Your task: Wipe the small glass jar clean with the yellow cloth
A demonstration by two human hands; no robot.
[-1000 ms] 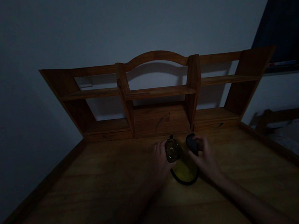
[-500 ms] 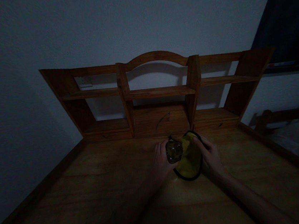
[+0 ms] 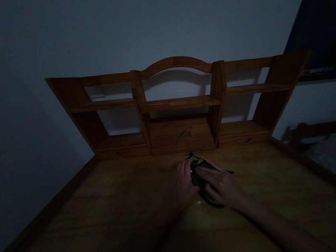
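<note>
Here the left hand [image 3: 182, 180] clasps a glassy object [image 3: 195, 180]; the right hand [image 3: 221, 184], grip unclear, half-hides black-edged fabric [image 3: 209, 203] near shelving [image 3: 180, 103]

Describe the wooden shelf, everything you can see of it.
The shelf looks like brown grained wood, dimly lit. It stands upright at the back of the table, before the wall. Uprights split it into three bays, each crossed by a board; an arched rail tops the middle one, straight rails the outer two. Low front panels carry dark marks, perhaps handles. Open gaps show the wall. The left hand and right hand are both apart from it.
</note>
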